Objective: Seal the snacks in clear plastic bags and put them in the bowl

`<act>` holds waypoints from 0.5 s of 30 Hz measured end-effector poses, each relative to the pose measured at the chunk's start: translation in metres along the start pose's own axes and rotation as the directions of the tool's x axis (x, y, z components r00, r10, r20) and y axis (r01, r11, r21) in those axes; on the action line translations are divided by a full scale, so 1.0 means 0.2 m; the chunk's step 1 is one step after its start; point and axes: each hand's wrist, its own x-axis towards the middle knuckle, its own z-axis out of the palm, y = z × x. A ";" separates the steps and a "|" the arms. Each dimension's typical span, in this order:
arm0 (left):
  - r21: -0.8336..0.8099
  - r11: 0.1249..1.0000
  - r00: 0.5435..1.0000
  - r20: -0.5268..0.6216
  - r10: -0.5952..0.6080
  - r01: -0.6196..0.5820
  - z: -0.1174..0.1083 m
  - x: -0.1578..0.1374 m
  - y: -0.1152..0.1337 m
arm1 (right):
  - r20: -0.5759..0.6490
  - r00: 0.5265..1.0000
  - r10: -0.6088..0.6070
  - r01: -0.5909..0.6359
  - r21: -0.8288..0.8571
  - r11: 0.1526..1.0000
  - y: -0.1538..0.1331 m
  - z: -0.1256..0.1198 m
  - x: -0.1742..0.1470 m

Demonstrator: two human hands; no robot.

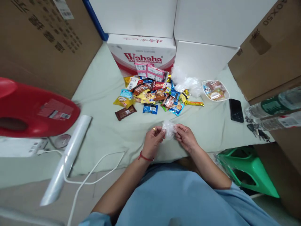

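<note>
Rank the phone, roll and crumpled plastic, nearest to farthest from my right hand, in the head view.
1. Crumpled plastic: between your left hand and right hand.
2. Phone: off to the right.
3. Roll: far left.

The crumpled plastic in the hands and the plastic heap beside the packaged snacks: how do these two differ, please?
The held plastic is a small bunch; the plastic heap is larger and more spread out. The left hand and right hand pinch the held plastic, while the plastic heap lies beside the packaged snacks. Both look whitish, see-through and crumpled.
</note>
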 end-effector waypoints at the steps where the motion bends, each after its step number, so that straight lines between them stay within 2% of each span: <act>1: 0.007 1.000 1.000 -0.027 0.010 -0.009 0.00 0.00 0.00 | -0.022 0.999 -0.050 0.049 -0.053 0.997 0.00 -0.02 -0.01; 4: 0.030 0.999 0.998 -0.052 0.043 -0.042 0.00 -0.02 -0.02 | -0.007 0.959 -0.284 0.275 -0.232 0.933 -0.02 -0.08 -0.05; 6: 0.041 0.998 0.999 -0.006 0.047 -0.047 -0.01 -0.04 -0.03 | 0.100 0.936 -0.338 0.352 -0.328 0.877 -0.04 -0.09 -0.06; 7: 0.043 0.998 0.999 0.021 0.041 -0.042 -0.02 -0.05 -0.03 | 0.144 0.937 -0.318 0.349 -0.357 0.866 -0.05 -0.09 -0.06; 9: 0.038 0.999 0.999 0.049 0.020 -0.021 -0.05 -0.05 -0.03 | 0.142 0.957 -0.254 0.289 -0.359 0.888 -0.07 -0.08 -0.05; 12: 0.001 1.000 1.000 0.013 -0.015 0.015 -0.15 -0.05 -0.03 | 0.041 0.988 -0.150 0.156 -0.210 0.965 -0.10 -0.08 -0.01; 15: -0.004 0.999 0.999 0.022 -0.039 0.039 -0.26 -0.05 -0.04 | 0.004 0.999 -0.042 0.042 -0.079 0.996 -0.14 -0.09 0.00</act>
